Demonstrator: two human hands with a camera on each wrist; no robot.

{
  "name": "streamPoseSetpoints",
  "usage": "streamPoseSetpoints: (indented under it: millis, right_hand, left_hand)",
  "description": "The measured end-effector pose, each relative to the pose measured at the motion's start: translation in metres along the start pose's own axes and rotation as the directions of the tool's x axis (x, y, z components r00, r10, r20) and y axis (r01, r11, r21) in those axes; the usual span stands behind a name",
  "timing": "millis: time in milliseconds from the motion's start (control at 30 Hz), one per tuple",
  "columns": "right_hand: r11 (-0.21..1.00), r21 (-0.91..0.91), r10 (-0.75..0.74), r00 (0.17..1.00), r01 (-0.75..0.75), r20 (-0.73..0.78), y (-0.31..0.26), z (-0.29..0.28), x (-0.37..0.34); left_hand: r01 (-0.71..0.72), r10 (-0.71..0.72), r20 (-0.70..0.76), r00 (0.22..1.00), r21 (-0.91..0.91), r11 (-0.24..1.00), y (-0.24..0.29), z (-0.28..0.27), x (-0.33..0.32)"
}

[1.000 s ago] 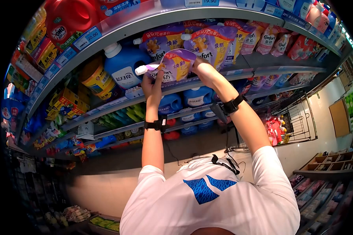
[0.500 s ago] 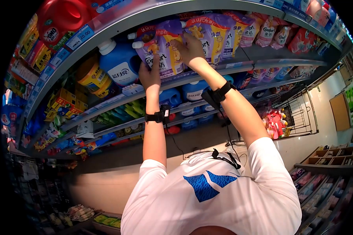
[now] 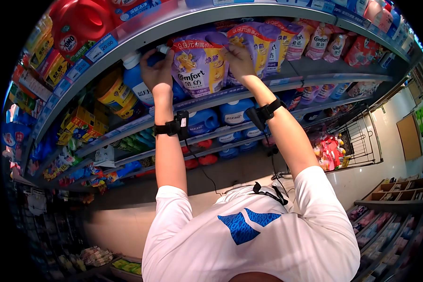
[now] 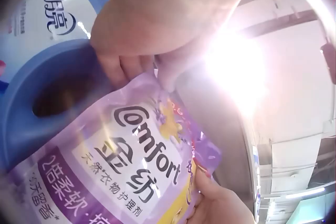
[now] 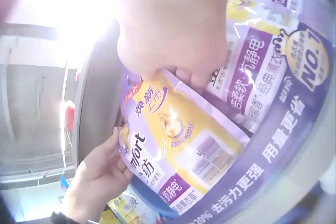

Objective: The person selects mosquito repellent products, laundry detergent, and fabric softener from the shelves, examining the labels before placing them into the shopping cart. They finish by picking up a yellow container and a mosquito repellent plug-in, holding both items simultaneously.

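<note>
A purple and yellow Comfort softener pouch (image 3: 199, 70) stands upright at the front of a shelf, its label facing out. My left hand (image 3: 157, 74) pinches its upper left edge beside the white cap; in the left wrist view this hand (image 4: 157, 29) has fingers and thumb at the pouch's corner. At the upper right edge my right hand (image 3: 239, 62) pinches the film, and the right wrist view shows the right hand's (image 5: 173, 40) fingers curled behind that edge. A blue detergent bottle (image 3: 138, 83) stands left of the pouch, partly behind my left hand.
More purple softener pouches (image 3: 279, 49) stand to the right, then pink ones (image 3: 318, 41). The shelf edge above (image 3: 174, 24) overhangs the pouches. Lower shelves hold blue bottles (image 3: 235, 112). Yellow tubs (image 3: 115, 94) stand at left, and a wire rack (image 3: 362, 141) is at right.
The pouch went from tilted in front of the shelf to upright among the other pouches. My left hand moved from its lower side up to the upper left edge; the right hand shifted to the upper right edge.
</note>
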State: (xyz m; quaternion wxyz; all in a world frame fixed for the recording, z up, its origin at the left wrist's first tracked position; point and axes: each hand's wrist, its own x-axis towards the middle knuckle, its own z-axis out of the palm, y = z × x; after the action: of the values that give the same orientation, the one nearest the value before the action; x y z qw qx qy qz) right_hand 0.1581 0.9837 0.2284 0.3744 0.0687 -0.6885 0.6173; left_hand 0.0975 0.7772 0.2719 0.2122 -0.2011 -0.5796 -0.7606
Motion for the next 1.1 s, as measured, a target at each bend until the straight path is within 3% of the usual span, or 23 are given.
streamPoseSetpoints:
  millis: [100,167,233,300,367,433,467,500,567,600,633,700,833,900,1000,1100]
  right_hand:
    - [0.993,-0.094,0.081,0.996,-0.077,0.029,-0.005,-0.005,-0.003]
    - [0.977,-0.170,0.144,0.988,-0.132,0.058,-0.008,-0.007,-0.006]
    - [0.994,0.059,0.081,0.987,-0.090,0.141,-0.012,-0.006,-0.018]
    - [0.995,0.060,0.069,0.979,-0.082,0.191,-0.029,-0.012,-0.027]
    - [0.987,0.158,0.037,0.998,-0.043,0.042,-0.041,-0.019,-0.039]
    - [0.999,0.027,-0.032,0.997,0.034,-0.071,-0.042,-0.046,-0.048]
    - [0.971,-0.218,-0.163,0.943,0.102,-0.289,-0.038,-0.057,-0.047]
    - [0.883,-0.458,-0.332,0.829,0.105,-0.450,-0.033,-0.067,-0.044]
    - [0.990,-0.123,-0.132,0.802,0.073,-0.582,-0.001,-0.087,-0.033]
    - [0.999,-0.045,-0.025,0.869,0.003,-0.494,0.011,-0.099,-0.030]
    - [0.984,-0.087,0.107,0.913,-0.153,-0.395,0.014,-0.111,-0.029]
    - [0.995,-0.095,0.010,0.968,-0.035,-0.251,0.046,-0.130,-0.024]
    - [0.967,-0.255,-0.052,0.974,-0.007,-0.221,0.037,-0.138,-0.024]
    - [0.956,-0.294,-0.111,0.923,-0.002,-0.368,0.036,-0.137,-0.026]
    - [0.963,-0.269,-0.135,0.881,0.009,-0.453,0.049,-0.138,-0.025]
    - [0.987,-0.159,-0.081,0.917,0.019,-0.391,0.048,-0.135,-0.026]
  left_hand:
    - [0.011,-0.007,-0.071,0.997,0.059,0.998,-0.008,0.005,-0.002]
    - [-0.052,0.048,-0.095,0.994,-0.032,0.998,-0.019,0.001,-0.011]
    - [-0.090,0.080,-0.095,0.992,-0.104,0.991,-0.034,-0.007,-0.021]
    - [-0.075,0.067,-0.060,0.996,-0.140,0.987,-0.042,-0.014,-0.035]
    - [-0.036,0.031,-0.032,0.999,-0.166,0.985,-0.048,-0.017,-0.046]
    - [0.014,0.006,0.151,0.989,-0.132,0.991,-0.059,-0.022,-0.052]
    - [0.051,-0.025,0.173,0.985,-0.145,0.988,-0.065,-0.022,-0.054]
    - [0.053,-0.028,0.168,0.985,-0.146,0.988,-0.070,-0.023,-0.055]
    - [0.146,-0.125,0.179,0.976,-0.108,0.983,-0.076,-0.024,-0.056]
    - [0.147,-0.126,0.180,0.976,-0.109,0.983,-0.076,-0.023,-0.056]
    - [0.145,-0.127,0.178,0.976,-0.090,0.985,-0.077,-0.021,-0.056]
    - [0.142,-0.128,0.178,0.976,-0.072,0.987,-0.074,-0.016,-0.058]
    - [0.141,-0.135,0.143,0.980,-0.030,0.990,-0.064,-0.008,-0.061]
    - [0.138,-0.135,0.138,0.981,-0.011,0.990,-0.065,-0.004,-0.061]
    - [0.115,-0.114,0.105,0.988,-0.001,0.993,-0.062,0.002,-0.064]
    - [0.189,-0.181,0.125,0.975,-0.055,0.980,-0.060,0.000,-0.067]
